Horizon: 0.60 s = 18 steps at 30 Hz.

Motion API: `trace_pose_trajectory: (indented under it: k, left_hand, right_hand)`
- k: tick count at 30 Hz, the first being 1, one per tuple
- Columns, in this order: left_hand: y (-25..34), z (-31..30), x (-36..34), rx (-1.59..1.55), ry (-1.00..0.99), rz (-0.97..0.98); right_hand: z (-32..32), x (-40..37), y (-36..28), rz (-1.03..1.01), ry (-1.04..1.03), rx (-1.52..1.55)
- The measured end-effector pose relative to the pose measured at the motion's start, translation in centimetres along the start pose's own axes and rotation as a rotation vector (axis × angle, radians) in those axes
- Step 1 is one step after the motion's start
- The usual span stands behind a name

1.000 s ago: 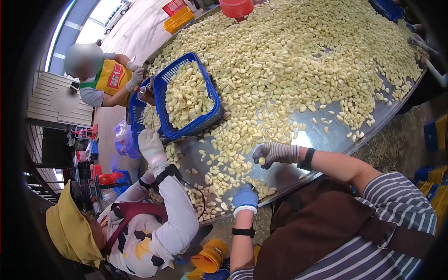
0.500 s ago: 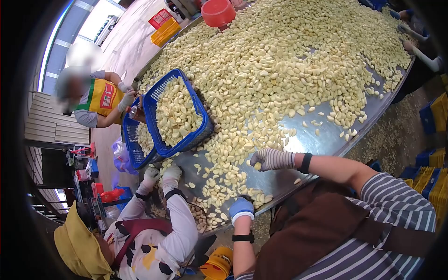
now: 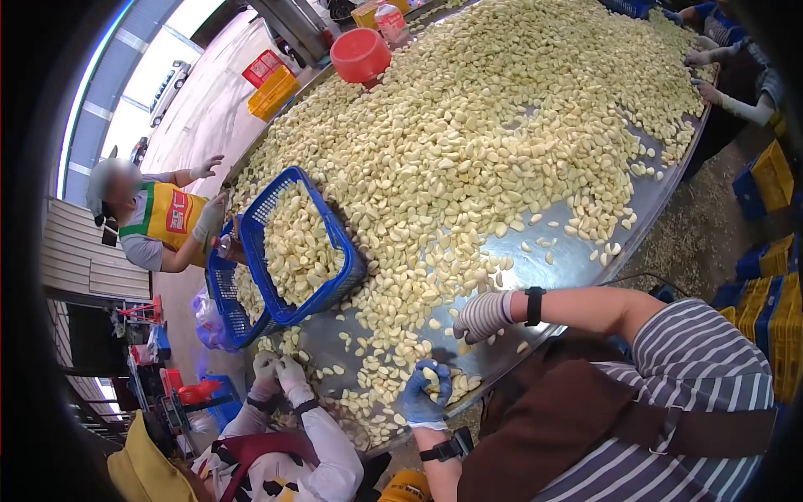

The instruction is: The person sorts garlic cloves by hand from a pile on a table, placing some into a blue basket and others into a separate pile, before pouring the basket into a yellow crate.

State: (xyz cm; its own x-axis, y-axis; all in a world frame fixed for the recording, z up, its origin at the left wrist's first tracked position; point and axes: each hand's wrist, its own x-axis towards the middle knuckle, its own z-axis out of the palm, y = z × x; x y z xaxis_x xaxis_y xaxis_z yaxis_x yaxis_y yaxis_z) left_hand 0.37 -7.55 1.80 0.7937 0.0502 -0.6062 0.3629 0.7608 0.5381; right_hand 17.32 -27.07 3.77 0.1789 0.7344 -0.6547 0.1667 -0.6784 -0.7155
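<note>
Here, left hand [image 3: 427,393]: fingers curled around pale pieces [image 3: 431,376]. Right hand [image 3: 483,318], above tabletop [image 3: 535,258]: fingers bent, contents unclear.

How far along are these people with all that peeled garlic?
Far from finished, it seems. Apparently done: the cloves heaped in the large blue basket. In hand: a little garlic in the blue-gloved left hand; whether the striped-gloved right hand holds any is unclear. Probably left: the loose cloves covering much of the metal table.

Red patch [image 3: 178,211] on yellow apron [image 3: 158,224], white characters, illegible
</note>
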Motion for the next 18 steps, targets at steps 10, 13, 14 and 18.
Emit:
trace_pose_trajectory:
  k: [10, 13, 14, 18]
  left_hand:
    - [16.0, 10.3, 7.3, -0.257, -0.277, 0.522]
    - [17.8, 6.9, 9.8, -0.246, 0.1, 0.626]
    - [16.0, 9.2, 9.1, -0.215, 0.247, 0.677]
    - [6.3, 10.4, 12.3, 0.184, 0.198, 0.323]
  right_hand:
    - [-4.4, 5.3, 2.8, -0.122, 0.534, -0.75]
    - [-6.8, 6.8, 0.9, -0.182, 0.745, -0.649]
    - [-8.0, 7.8, 0.5, -0.245, 0.896, -0.631]
    - [-12.7, 10.3, -2.3, -0.192, 0.893, -0.742]
